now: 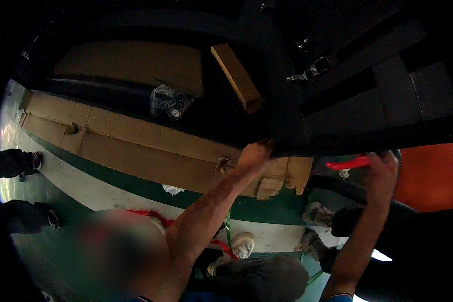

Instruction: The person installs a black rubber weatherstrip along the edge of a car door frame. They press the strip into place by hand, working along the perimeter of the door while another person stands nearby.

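My left hand (256, 155) is closed at the dark lower edge of a vehicle's interior. Its fingertips are in shadow, and whatever they grip there cannot be made out. My right hand (382, 166), slightly blurred, is closed on a flat bright red strip-like tool (348, 163), whose free end points left. This hand is just below the dark edge of a seat (347, 116). Beneath my left hand runs a long folded cardboard cover (136, 146) along the sill.
Inside the vehicle lie a narrow cardboard piece (236, 78) and a clear plastic bag with parts (170, 103). An orange panel (425, 176) stands at the right. Other people's legs (22, 216) appear at the left; a blurred patch covers the lower left. A pale shoe (243, 245) rests on the floor.
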### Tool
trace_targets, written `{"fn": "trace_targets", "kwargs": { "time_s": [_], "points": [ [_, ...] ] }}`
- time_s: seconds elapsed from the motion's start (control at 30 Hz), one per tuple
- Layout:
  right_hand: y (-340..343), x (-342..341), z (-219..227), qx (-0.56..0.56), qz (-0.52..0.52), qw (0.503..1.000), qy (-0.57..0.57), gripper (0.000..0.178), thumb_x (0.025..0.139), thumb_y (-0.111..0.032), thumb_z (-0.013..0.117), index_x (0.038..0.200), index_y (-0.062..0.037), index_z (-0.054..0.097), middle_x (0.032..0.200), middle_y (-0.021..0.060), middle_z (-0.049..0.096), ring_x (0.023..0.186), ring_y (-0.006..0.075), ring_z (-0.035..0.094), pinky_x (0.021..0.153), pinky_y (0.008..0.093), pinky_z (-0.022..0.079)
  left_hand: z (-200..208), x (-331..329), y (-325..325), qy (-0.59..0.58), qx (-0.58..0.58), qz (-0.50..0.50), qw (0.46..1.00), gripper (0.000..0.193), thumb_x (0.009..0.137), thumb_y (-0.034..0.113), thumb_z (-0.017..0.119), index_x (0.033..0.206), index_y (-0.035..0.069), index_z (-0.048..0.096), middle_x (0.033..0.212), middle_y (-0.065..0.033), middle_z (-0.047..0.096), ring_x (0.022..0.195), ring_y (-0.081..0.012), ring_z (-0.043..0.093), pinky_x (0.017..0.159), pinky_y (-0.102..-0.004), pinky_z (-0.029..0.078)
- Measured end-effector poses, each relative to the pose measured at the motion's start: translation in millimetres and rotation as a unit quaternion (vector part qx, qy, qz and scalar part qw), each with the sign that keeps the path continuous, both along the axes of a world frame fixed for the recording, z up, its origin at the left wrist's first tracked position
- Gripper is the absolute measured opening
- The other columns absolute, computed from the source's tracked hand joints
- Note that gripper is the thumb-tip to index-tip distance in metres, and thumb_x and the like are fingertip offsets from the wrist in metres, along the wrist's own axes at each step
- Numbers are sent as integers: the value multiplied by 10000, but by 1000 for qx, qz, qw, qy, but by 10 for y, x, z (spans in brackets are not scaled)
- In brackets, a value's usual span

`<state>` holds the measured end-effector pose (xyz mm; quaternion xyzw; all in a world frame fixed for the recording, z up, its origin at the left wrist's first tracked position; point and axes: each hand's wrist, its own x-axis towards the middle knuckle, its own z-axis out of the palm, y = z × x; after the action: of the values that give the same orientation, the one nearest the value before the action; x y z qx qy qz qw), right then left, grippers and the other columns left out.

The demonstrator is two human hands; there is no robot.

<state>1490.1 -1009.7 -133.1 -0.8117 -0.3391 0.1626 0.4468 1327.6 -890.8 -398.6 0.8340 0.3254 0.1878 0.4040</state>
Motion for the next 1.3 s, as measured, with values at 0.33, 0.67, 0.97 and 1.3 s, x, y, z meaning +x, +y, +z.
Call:
{"fn": "trace_targets", "kwargs": {
  "time_s": [0.33, 0.67, 0.97, 1.3],
  "points": [
    [-678, 1324, 1183, 96, 98, 940, -312, 394, 885, -184, 638, 1231, -8, 574, 1215, 106, 604, 1098, 232, 583, 939, 340, 477, 48, 28, -4, 71, -25, -11, 997, 456, 824, 385, 667, 1150, 68, 628, 1095, -162, 657, 932, -354, 666, 789, -449, 554],
    [-392, -24, 326, 219, -102, 888, -390, 454, 860, -164, 644, 1292, -41, 575, 1308, 151, 580, 1205, 271, 567, 981, 417, 471, 63, 19, 13, 21, 0, 14, 1000, 466, 809, 364, 683, 1162, 62, 644, 989, -202, 686, 867, -380, 672, 755, -438, 559],
    [62, -444, 190, 119, -7, 976, -184, 441, 724, -73, 795, 1131, -43, 626, 991, 31, 678, 856, 133, 644, 736, 281, 517, 0, 28, 23, 41, -24, -3, 999, 482, 802, 389, 715, 1129, 44, 633, 1096, -214, 660, 989, -376, 643, 828, -451, 530],
    [63, -524, 137, 195, 25, 977, -82, 404, 743, 67, 756, 1117, 7, 617, 1021, 74, 692, 912, 146, 656, 798, 276, 536, -92, 34, -10, 3, 2, 11, 1000, 443, 780, 411, 718, 1016, 41, 657, 928, -196, 670, 846, -385, 664, 735, -464, 547]
  ]
}}
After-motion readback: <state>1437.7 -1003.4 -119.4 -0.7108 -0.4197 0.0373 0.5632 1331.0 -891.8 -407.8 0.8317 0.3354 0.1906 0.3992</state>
